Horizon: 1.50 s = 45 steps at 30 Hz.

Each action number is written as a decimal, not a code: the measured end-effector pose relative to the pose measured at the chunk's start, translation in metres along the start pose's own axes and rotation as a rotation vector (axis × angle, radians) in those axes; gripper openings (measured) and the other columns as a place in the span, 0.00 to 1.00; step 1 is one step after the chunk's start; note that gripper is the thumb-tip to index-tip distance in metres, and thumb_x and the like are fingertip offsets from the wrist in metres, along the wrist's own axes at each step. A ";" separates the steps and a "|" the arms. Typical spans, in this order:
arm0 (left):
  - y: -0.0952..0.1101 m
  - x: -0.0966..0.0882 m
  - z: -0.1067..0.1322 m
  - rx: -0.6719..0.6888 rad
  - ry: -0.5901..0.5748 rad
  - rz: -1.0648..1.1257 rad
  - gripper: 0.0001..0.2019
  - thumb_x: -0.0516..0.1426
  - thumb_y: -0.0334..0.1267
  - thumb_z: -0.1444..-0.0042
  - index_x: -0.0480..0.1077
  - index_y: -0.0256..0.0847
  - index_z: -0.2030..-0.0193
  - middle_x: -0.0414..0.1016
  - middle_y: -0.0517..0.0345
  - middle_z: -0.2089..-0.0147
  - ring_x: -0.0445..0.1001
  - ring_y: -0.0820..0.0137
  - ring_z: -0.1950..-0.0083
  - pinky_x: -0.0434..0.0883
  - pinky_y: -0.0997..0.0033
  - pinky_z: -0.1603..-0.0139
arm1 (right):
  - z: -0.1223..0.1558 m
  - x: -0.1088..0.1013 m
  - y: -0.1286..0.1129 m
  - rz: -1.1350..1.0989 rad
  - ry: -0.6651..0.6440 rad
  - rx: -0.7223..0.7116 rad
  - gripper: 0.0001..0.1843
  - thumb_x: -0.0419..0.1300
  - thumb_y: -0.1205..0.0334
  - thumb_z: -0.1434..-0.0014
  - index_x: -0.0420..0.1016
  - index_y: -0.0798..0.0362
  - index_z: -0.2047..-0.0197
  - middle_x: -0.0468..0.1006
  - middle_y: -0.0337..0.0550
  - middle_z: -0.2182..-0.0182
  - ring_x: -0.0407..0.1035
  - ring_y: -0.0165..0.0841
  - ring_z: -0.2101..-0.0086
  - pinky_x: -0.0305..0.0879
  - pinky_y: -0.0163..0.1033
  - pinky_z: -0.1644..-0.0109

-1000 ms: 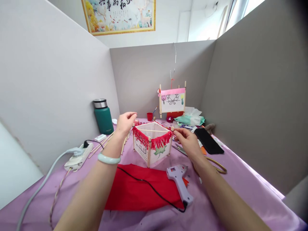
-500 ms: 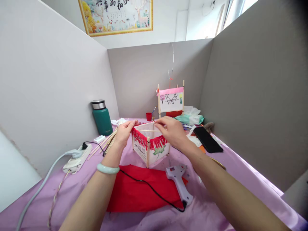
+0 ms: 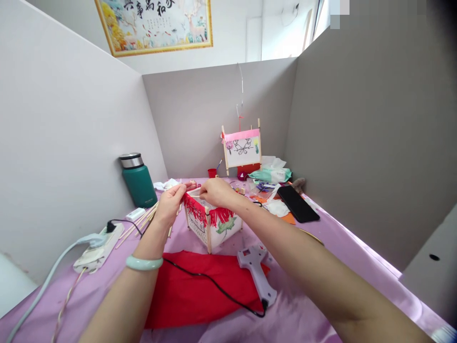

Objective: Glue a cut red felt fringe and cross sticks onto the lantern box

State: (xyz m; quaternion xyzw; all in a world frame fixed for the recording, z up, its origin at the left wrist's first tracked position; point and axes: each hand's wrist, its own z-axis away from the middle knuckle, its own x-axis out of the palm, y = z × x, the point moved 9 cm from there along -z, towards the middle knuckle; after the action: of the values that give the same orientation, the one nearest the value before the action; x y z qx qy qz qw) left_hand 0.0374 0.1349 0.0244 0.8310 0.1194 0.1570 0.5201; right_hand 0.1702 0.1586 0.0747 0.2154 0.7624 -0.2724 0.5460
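Glue gun point(image 3: 259, 276) obstructing approach to lantern point(image 3: 209, 229), open tablecloth point(image 3: 339, 238) right

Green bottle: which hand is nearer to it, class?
Left. The left hand is to the right of the green bottle; the right hand is farther right, at the top of the red-fringed frame.

Fringed box point(image 3: 209, 231) partly behind the hands point(image 3: 218, 192) point(image 3: 170, 204), wall picture point(image 3: 157, 28) partly off-frame.

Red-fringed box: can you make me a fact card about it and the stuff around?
Main thing: red-fringed box, standing on purple cloth
Left hand: at the box's left corner
Right hand: over its open top, grip hard to see
In front: red cloth, glue gun at its right edge
Left side: green bottle, upright
Right side: black phone, lying
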 end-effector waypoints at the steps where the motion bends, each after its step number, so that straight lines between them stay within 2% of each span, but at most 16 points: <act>1: 0.000 0.000 0.000 0.002 0.002 -0.001 0.20 0.64 0.49 0.53 0.76 0.35 0.58 0.78 0.46 0.55 0.76 0.64 0.60 0.71 0.65 0.53 | -0.001 0.000 0.000 -0.001 0.004 0.001 0.13 0.55 0.62 0.43 0.81 0.52 0.62 0.81 0.45 0.64 0.71 0.32 0.65 0.54 0.33 0.68; 8: 0.002 -0.001 0.001 0.023 0.027 -0.020 0.19 0.63 0.49 0.53 0.77 0.34 0.61 0.78 0.46 0.56 0.76 0.62 0.57 0.71 0.65 0.52 | -0.002 0.001 0.004 -0.018 0.017 0.027 0.16 0.53 0.62 0.43 0.79 0.54 0.57 0.80 0.47 0.61 0.71 0.33 0.65 0.53 0.33 0.70; 18: 0.004 0.000 0.003 0.027 0.031 -0.039 0.19 0.63 0.49 0.53 0.77 0.35 0.62 0.79 0.47 0.57 0.75 0.61 0.53 0.70 0.65 0.50 | -0.006 0.005 0.009 -0.059 0.045 0.006 0.17 0.52 0.61 0.43 0.78 0.52 0.56 0.80 0.45 0.63 0.70 0.30 0.68 0.48 0.33 0.72; 25: -0.001 -0.001 -0.001 0.029 0.022 -0.051 0.19 0.62 0.50 0.52 0.77 0.35 0.61 0.78 0.47 0.55 0.75 0.61 0.55 0.70 0.64 0.51 | -0.003 0.001 0.009 -0.086 0.021 0.044 0.14 0.55 0.61 0.43 0.80 0.52 0.60 0.80 0.44 0.62 0.70 0.30 0.65 0.52 0.32 0.69; 30: -0.004 -0.002 -0.003 0.027 0.015 -0.021 0.19 0.63 0.49 0.52 0.77 0.35 0.60 0.78 0.46 0.56 0.76 0.63 0.58 0.71 0.64 0.52 | 0.000 -0.002 0.007 -0.076 0.017 0.062 0.14 0.55 0.63 0.45 0.80 0.52 0.59 0.80 0.46 0.61 0.71 0.32 0.64 0.55 0.32 0.68; 45: -0.001 -0.002 0.000 0.045 0.043 -0.060 0.18 0.62 0.48 0.51 0.77 0.35 0.60 0.78 0.47 0.55 0.75 0.61 0.54 0.71 0.65 0.51 | 0.000 -0.002 0.010 -0.083 0.036 0.081 0.12 0.57 0.62 0.44 0.82 0.51 0.62 0.81 0.45 0.63 0.72 0.32 0.64 0.57 0.32 0.66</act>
State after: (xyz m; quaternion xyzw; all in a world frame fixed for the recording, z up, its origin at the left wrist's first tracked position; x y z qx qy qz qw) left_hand 0.0358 0.1352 0.0235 0.8348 0.1590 0.1565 0.5033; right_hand 0.1768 0.1663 0.0746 0.2104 0.7689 -0.3214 0.5112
